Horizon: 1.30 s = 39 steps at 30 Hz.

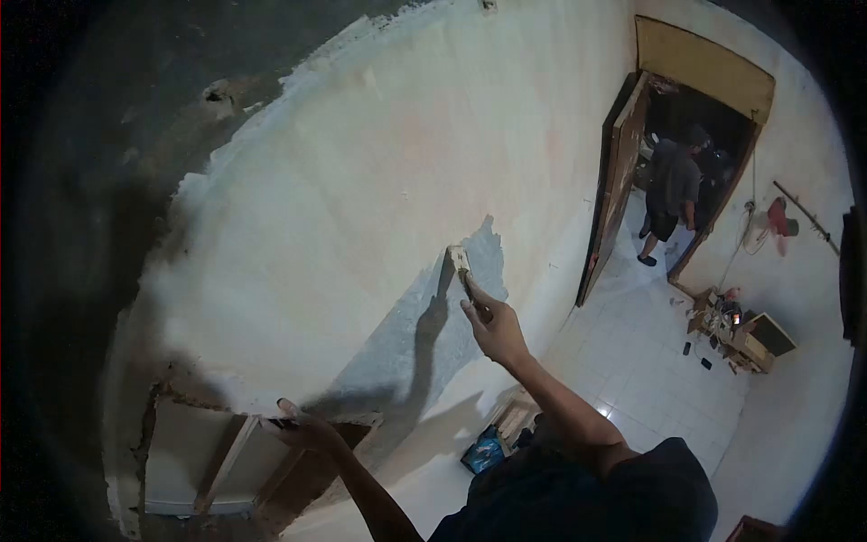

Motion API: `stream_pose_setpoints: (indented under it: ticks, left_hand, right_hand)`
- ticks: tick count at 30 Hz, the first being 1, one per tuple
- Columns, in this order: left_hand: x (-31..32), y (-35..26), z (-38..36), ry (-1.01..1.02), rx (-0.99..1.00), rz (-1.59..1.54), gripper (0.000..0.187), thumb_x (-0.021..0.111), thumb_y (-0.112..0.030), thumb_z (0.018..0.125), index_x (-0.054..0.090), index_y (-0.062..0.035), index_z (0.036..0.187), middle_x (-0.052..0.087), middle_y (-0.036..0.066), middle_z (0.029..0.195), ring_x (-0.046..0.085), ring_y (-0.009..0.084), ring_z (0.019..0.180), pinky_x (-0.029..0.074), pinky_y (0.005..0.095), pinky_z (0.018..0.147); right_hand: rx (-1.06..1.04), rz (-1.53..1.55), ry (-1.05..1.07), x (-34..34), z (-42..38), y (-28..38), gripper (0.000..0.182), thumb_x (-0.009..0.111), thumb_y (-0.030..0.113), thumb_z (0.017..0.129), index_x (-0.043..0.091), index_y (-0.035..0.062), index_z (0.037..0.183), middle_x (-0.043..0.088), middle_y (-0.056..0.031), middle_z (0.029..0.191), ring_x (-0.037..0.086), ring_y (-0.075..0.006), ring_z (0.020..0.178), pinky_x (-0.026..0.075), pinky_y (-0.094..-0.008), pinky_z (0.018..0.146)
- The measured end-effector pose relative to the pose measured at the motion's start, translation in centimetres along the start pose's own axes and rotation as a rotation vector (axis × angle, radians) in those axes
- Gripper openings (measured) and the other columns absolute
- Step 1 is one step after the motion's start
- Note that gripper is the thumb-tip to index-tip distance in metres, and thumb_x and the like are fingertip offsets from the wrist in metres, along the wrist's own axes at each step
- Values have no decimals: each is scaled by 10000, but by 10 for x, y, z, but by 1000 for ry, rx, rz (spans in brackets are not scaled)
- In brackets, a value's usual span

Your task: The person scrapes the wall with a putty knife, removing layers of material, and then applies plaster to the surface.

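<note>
In my right hand (497, 330), fingers closed round its handle, is a scraper (459, 259) with a pale, whitish head. The head meets the wall at the upper edge of a bare grey patch (415, 316) with a jagged outline. Whitish coating (361, 199) covers the wall around this patch. Lower left, my left hand (307, 429) is at the top edge of a framed opening (244, 443) in the wall. Its fingers are curled there, and a dark spot shows between them; I cannot make out what they hold.
Dark grey wall (108, 135) borders the coating on the left. At the right, a person (673, 185) stands in a doorway beside an open door (623, 163). Cluttered boxes (736, 330) stand on the tiled floor (632, 361). A blue bag (485, 450) lies below me.
</note>
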<state>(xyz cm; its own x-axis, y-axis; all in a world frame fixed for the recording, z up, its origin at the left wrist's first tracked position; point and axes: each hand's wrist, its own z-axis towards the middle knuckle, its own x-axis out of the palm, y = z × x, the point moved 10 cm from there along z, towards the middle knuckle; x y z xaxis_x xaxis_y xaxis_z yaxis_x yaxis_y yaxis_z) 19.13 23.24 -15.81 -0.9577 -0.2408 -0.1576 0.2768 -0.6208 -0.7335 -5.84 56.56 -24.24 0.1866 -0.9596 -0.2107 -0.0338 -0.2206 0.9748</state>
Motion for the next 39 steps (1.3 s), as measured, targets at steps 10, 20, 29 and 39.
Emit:
stream_pose_setpoints:
  ticks: [10, 20, 29, 39]
  left_hand:
    - [-34, -23, 26, 71, 3, -161, 256, 531, -184, 902, 541, 71, 881, 572, 136, 840, 546, 204, 770, 463, 330, 683]
    - [-50, -51, 36, 30, 134, -275, 230, 591, -184, 864, 550, 35, 805, 556, 90, 692, 526, 167, 655, 436, 300, 629]
    - [-7, -48, 20, 55, 131, -426, 348, 565, -175, 865, 426, 51, 1090, 479, 177, 1041, 499, 237, 900, 444, 355, 754]
    - [19, -30, 20, 47, 95, -184, 565, 477, -284, 917, 247, 72, 1292, 289, 285, 1303, 346, 377, 1194, 321, 474, 985]
  right_hand:
    - [-280, 56, -143, -2, 0, -16, 425, 548, 203, 903, 469, 37, 1286, 637, -156, 775, 492, -123, 605, 461, -314, 613]
    - [-386, -73, -63, 26, -25, -13, 400, 494, 146, 908, 456, 89, 1302, 520, -266, 1173, 545, -319, 1098, 439, -329, 883]
    - [-250, -128, 59, 28, -13, -43, 423, 556, 131, 886, 467, 83, 1297, 595, -255, 1063, 616, -173, 940, 471, -312, 794]
    - [-353, -13, -42, -12, -23, 12, 418, 541, 147, 906, 450, 50, 1302, 617, -262, 878, 498, -87, 649, 450, -281, 625]
